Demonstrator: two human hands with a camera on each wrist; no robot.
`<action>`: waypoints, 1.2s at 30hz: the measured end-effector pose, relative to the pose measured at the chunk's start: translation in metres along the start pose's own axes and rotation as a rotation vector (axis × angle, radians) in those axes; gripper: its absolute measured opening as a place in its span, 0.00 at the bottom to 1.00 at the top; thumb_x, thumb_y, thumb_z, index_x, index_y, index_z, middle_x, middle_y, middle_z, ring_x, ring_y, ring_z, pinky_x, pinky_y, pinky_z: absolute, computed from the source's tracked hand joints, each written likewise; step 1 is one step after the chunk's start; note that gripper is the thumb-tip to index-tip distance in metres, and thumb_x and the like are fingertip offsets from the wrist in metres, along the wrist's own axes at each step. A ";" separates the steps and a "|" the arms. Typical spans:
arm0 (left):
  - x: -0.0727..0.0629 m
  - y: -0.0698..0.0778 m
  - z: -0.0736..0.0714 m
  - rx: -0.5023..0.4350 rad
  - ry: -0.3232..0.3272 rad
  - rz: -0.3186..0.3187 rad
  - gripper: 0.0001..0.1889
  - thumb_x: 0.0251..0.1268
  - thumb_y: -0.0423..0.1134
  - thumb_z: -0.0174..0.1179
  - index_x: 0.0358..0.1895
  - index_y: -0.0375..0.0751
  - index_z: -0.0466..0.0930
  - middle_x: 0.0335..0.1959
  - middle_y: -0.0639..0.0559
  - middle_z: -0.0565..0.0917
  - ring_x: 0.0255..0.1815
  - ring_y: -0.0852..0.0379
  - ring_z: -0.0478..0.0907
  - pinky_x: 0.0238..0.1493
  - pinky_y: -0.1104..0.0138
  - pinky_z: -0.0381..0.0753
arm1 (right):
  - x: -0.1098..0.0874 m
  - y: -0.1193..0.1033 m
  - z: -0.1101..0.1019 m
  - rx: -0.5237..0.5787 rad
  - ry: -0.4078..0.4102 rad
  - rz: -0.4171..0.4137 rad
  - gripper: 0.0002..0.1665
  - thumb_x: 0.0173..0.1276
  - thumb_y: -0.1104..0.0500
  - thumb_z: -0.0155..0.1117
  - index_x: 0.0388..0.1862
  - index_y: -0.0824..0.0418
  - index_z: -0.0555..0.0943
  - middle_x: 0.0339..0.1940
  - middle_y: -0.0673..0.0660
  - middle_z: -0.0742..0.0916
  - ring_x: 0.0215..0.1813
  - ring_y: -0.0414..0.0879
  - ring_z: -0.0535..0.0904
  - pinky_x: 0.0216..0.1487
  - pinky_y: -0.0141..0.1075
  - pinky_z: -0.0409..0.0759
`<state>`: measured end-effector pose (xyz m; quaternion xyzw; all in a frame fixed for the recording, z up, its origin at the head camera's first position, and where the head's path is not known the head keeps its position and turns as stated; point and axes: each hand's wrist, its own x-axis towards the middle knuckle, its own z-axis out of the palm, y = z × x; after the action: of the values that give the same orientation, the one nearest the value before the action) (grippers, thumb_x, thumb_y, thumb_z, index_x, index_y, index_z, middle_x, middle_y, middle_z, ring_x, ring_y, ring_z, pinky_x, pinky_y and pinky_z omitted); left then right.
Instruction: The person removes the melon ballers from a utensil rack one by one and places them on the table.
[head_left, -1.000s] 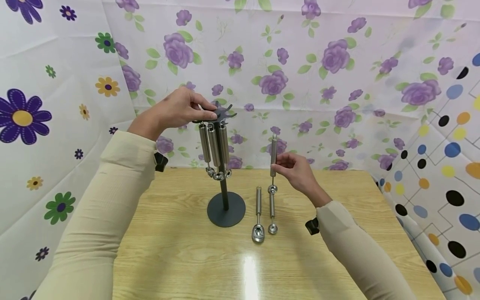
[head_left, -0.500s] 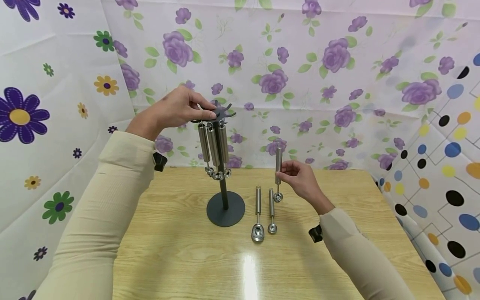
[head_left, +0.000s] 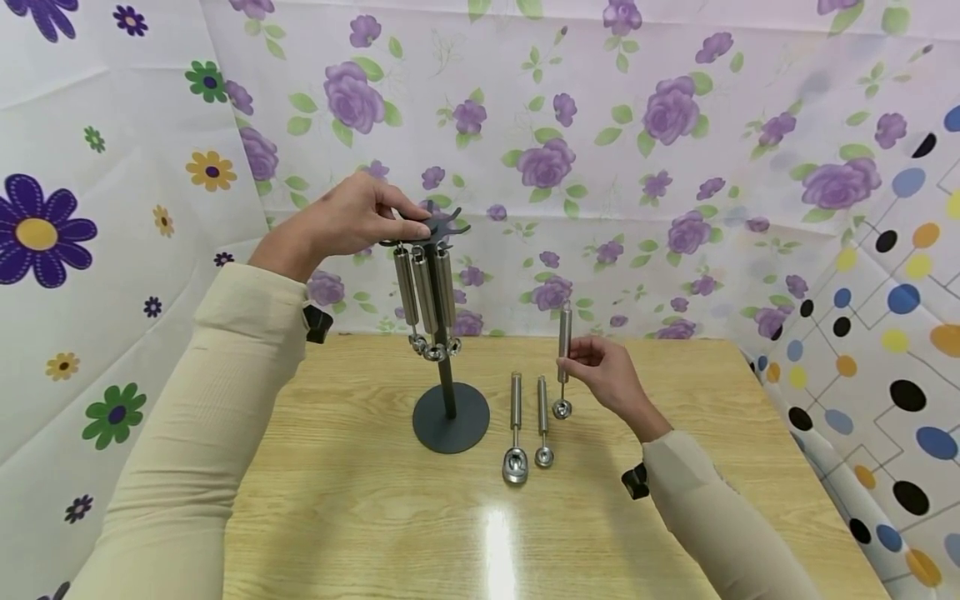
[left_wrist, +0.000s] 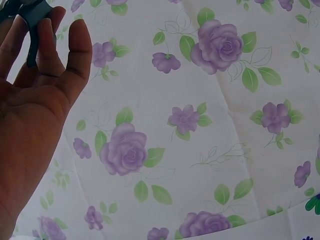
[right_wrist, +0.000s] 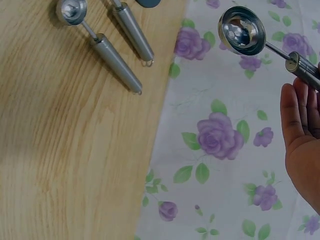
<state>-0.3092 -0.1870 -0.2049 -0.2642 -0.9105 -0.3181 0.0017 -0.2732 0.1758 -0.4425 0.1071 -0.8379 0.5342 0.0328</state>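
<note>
My right hand (head_left: 611,379) pinches a melon baller (head_left: 565,325) by its steel handle. The baller is upright, its bowl down, to the right of two utensils on the table. In the right wrist view its round bowl (right_wrist: 243,32) shows a small hole. With thumb and fingers my left hand (head_left: 367,218) holds the top of a dark metal utensil stand (head_left: 451,421), also seen in part as a dark hook (left_wrist: 34,37) in the left wrist view. Several steel-handled scoops (head_left: 423,292) hang from the stand's hooks on its near left side.
An oval-headed scoop (head_left: 515,465) and a smaller melon baller (head_left: 543,417) lie side by side on the wooden table (head_left: 375,517), right of the stand. Floral cloth (head_left: 480,150) backs the table, with patterned cloths at both sides.
My right hand has carried the melon baller right and downward, away from above the lying smaller one. My left hand keeps its hold on the stand's top.
</note>
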 end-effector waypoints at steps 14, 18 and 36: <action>-0.004 0.001 0.000 0.004 0.003 -0.019 0.15 0.70 0.42 0.65 0.55 0.39 0.86 0.48 0.43 0.84 0.23 0.56 0.60 0.29 0.65 0.64 | -0.011 0.038 0.007 -0.009 0.007 0.083 0.22 0.68 0.54 0.72 0.53 0.69 0.82 0.42 0.60 0.85 0.41 0.48 0.81 0.41 0.33 0.79; -0.004 0.000 0.000 0.003 0.008 -0.009 0.15 0.70 0.41 0.65 0.55 0.39 0.87 0.51 0.43 0.85 0.27 0.54 0.64 0.31 0.65 0.65 | -0.012 0.048 0.010 -0.009 0.020 0.098 0.21 0.68 0.55 0.72 0.52 0.69 0.83 0.41 0.60 0.86 0.40 0.47 0.81 0.39 0.34 0.79; -0.004 -0.001 0.002 -0.017 0.019 0.007 0.14 0.70 0.40 0.65 0.54 0.38 0.87 0.46 0.45 0.85 0.25 0.55 0.61 0.31 0.65 0.64 | -0.018 0.087 0.022 0.011 0.032 0.237 0.20 0.68 0.57 0.71 0.53 0.69 0.82 0.42 0.59 0.85 0.41 0.47 0.81 0.47 0.52 0.80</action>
<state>-0.3063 -0.1882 -0.2078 -0.2642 -0.9068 -0.3283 0.0093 -0.2726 0.1944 -0.5321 -0.0012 -0.8411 0.5405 -0.0177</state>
